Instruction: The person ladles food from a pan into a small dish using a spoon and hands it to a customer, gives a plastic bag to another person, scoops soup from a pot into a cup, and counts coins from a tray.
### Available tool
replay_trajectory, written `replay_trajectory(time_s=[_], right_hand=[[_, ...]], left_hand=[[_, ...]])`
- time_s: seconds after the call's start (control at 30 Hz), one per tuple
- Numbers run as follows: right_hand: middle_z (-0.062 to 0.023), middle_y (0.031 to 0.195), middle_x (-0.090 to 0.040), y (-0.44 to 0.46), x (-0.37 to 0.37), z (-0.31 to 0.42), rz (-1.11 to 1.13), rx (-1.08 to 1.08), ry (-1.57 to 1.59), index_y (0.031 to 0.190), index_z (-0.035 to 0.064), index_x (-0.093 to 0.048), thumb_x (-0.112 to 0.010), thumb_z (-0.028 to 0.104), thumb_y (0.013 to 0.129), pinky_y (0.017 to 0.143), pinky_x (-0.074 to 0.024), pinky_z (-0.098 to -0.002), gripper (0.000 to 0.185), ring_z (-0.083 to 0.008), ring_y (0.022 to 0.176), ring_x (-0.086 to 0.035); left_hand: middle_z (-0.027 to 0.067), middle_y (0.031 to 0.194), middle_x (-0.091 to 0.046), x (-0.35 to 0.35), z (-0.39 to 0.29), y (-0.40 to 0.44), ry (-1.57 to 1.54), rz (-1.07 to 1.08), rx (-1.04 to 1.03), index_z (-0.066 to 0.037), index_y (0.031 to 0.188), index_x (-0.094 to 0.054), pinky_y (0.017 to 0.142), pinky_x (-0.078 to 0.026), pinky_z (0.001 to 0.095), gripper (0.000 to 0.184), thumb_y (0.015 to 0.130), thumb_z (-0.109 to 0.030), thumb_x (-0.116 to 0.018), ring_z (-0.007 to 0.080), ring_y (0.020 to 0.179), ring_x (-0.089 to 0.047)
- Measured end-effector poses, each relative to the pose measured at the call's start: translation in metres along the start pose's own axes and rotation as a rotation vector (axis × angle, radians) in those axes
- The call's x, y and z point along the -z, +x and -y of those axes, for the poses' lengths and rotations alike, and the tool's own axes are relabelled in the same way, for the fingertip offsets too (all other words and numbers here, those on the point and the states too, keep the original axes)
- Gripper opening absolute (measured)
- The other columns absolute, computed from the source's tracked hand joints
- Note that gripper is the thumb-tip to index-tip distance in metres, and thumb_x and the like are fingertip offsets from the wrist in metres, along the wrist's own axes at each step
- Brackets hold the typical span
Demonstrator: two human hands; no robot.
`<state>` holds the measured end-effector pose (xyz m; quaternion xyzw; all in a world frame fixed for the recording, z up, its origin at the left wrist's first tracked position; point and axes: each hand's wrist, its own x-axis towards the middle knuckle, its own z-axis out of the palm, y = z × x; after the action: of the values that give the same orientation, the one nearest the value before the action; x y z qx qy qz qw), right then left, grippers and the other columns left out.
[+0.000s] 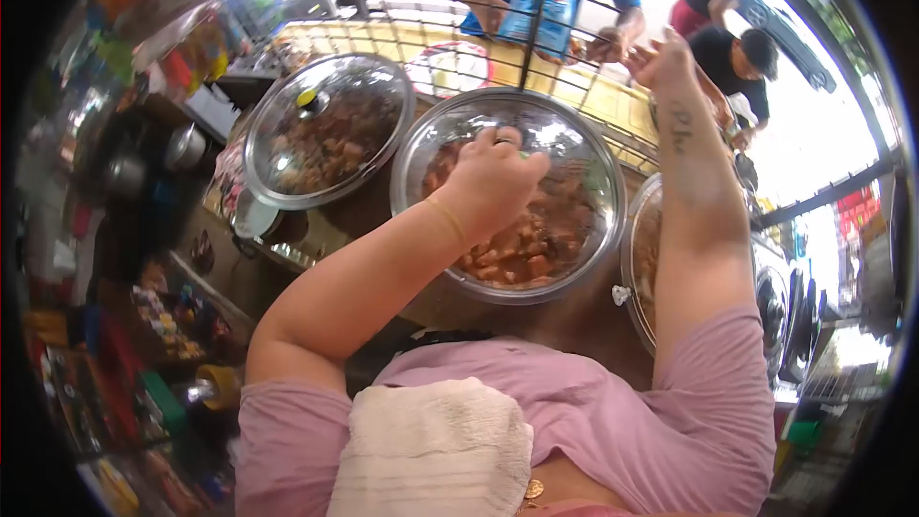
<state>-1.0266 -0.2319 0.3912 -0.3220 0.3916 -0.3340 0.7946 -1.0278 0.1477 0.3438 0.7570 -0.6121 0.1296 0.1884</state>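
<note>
My left hand (493,182) is closed over the top of a clear glass lid (584,163), at its knob, which my fingers mostly hide. Under that lid is a round dish of chunky food in reddish-brown sauce (526,254). My right arm stretches forward to the wire grid, with my right hand (661,59) raised beside another person's hand (608,44); whether it holds anything is not clear. To the left sits a second lidded dish (330,134) with a yellow mark at its knob.
Beyond the wire grid (525,67), a person in blue holds a blue-and-white packet (544,5) over a yellow counter (584,91). More people are at the upper right. A third lidded dish (643,258) lies partly behind my right arm.
</note>
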Motion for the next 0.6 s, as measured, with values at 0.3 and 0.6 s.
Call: replay_trajectory(time_s=[0.3,0.6], right_hand=[[-0.0013,0.070,-0.048,-0.089,-0.004,0.030,0.029,0.298,0.001,0.091,0.0110,-0.051,-0.046,0.022,0.104,0.065,-0.0490,-0.0369,0.017,-0.0179,0.068,-0.052],[-0.0194,0.133,-0.057,-0.255,0.039,0.012,-0.148,0.990,-0.173,0.135,-0.0020,-0.048,-0.056,0.021,0.100,0.097,-0.0487,-0.0456,0.043,-0.0329,0.120,-0.057]], left_hand=[[0.0215,0.112,-0.064,0.012,0.000,-0.010,-0.177,0.049,0.111,-0.010,0.111,-0.062,0.094,-0.047,0.0506,0.028,0.086,-0.020,-0.069,0.0404,0.108,-0.059],[0.0126,0.111,-0.066,0.121,0.156,-0.166,-0.484,-0.259,0.041,-0.010,0.122,-0.064,0.090,-0.050,0.0455,0.038,0.085,-0.017,-0.073,0.0313,0.109,-0.063]])
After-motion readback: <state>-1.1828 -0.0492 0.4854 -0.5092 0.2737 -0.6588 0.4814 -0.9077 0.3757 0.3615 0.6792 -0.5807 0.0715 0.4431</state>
